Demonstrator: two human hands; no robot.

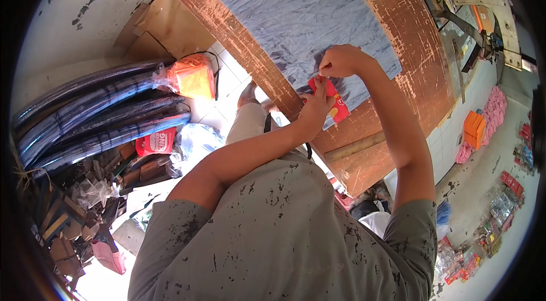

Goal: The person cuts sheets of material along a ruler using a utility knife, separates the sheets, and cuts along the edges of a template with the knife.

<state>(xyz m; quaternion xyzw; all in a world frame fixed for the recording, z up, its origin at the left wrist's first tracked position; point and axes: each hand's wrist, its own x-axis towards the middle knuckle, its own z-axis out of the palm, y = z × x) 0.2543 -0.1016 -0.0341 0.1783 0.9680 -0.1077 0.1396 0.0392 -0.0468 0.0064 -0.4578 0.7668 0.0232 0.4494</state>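
Note:
A flat red packet (339, 111) with yellow and white print is in my left hand (315, 106), whose fingers are closed on its upper edge. My right hand (343, 61) is just above, its fingertips pinched together close to the packet's top corner. Something thin and pale seems to be between those fingertips, too small to name. Both hands are over a grey-blue marbled sheet (296, 11) lying on a worn brown wooden table (421, 33).
Long rolls in shiny plastic (102, 102) lie at the left, beside an orange bundle (194, 77) and a red bag (156, 143). Wood scraps (68, 221) are piled below them. A metal clamp-like tool (495, 45) is at the far right edge of the table.

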